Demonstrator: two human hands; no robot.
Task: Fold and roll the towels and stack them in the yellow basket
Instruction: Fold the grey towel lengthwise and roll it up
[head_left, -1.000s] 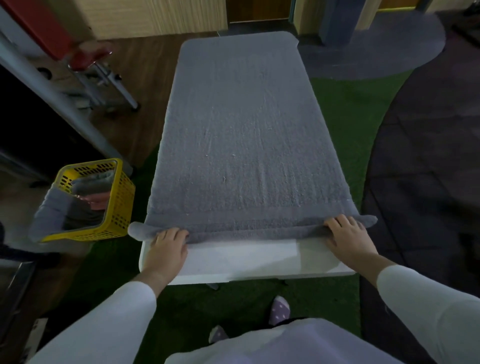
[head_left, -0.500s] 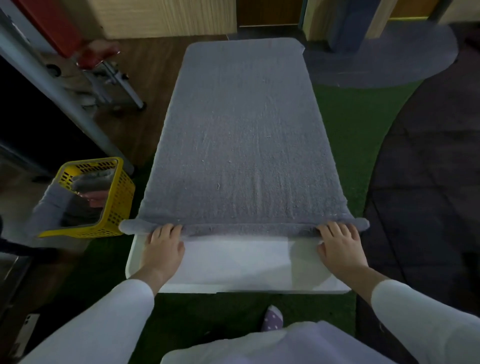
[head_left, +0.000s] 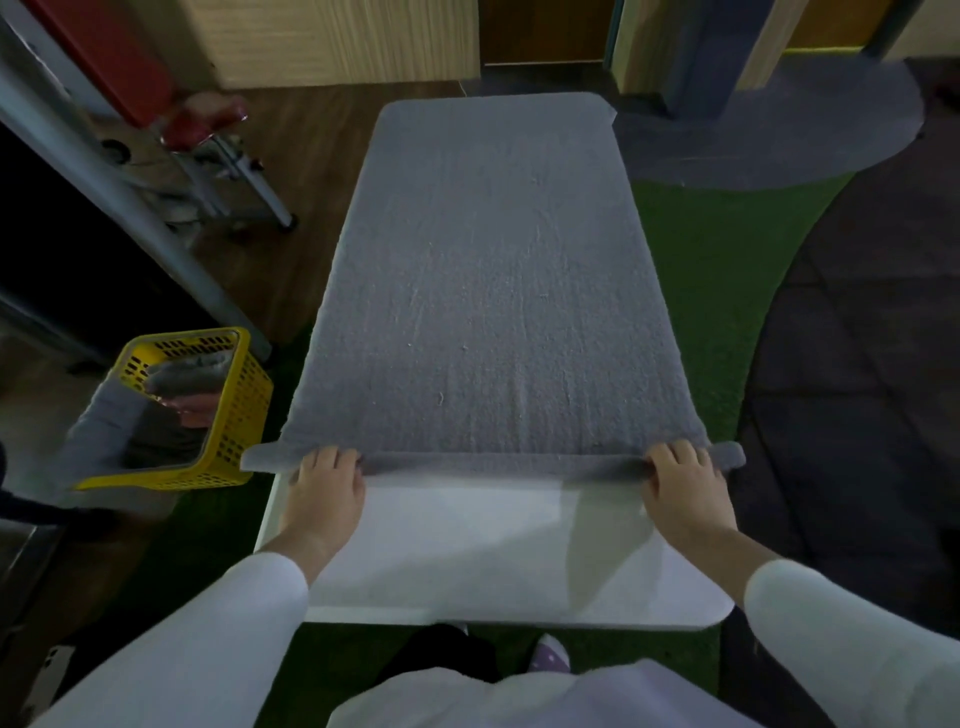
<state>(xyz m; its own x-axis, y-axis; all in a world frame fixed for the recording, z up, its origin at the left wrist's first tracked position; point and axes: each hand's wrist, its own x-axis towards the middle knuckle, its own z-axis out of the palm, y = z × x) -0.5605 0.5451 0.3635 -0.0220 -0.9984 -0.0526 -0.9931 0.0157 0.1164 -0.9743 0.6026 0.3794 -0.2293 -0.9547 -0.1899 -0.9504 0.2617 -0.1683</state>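
Nearest: white sleeves (head_left: 208, 623) at the bottom edge, a dotted slipper (head_left: 550, 657) on the green turf (head_left: 717, 291) under the table edge. The near part of the white table (head_left: 467, 545) is bare.

Left hand (head_left: 324, 488) is palm down on the table near its left edge. Its fingers are close together and lie on top of the rolled edge (head_left: 493, 462), pressing it. Right hand (head_left: 685, 488) does the same near the right edge, fingers together on the roll, thumb against the near side. Neither hand wraps fully round the roll. Both wrists are on the near side and the roll is at the fingertips.

The roll is thin and runs straight across the table between the hands. Its two ends stick out past both hands and overhang the table sides.

Beyond the roll, the grey towel (head_left: 493, 291) lies flat and unrolled, covering the table lengthwise to the far end, well away from the hands.

Yellow basket (head_left: 244, 405) sits on the floor left of the table, just beside the roll's left end. Folded towels (head_left: 182, 374) are inside, blurred. Another grey towel (head_left: 98, 431) hangs over its left rim.

Far left: a red stool (head_left: 208, 114) on a wood floor.
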